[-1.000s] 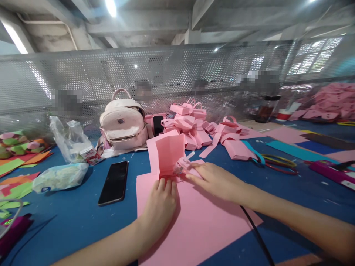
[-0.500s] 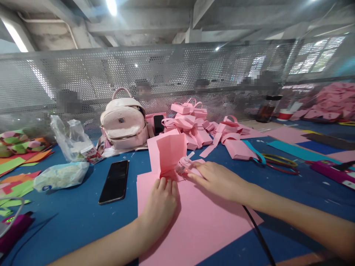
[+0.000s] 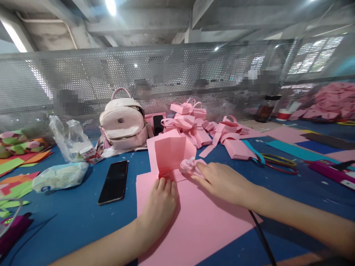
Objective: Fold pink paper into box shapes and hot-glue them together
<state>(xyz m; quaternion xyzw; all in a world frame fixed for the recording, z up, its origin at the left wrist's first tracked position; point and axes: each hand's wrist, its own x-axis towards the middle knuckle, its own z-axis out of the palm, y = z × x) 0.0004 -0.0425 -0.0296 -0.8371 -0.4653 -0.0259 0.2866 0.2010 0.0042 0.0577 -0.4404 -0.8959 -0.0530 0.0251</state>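
Note:
A folded piece of pink paper stands with creased walls upright on top of large pink sheets. My left hand is closed at its lower left corner, fingertips curled down onto the paper's edge. In my right hand is a pink, partly clear tape roller, gripped between thumb and fingers. The roller's tip sits at the lower right of the folded paper; whether it touches the paper I cannot tell.
A black phone lies left of the sheets, near a tissue pack. Behind stand a pale backpack and a heap of pink paper bags. A black cable runs below my right forearm. Scissors lie to the right.
My right hand has shifted slightly right with the tape roller. The upright paper's right side has spread wider. My left hand has stayed in place.

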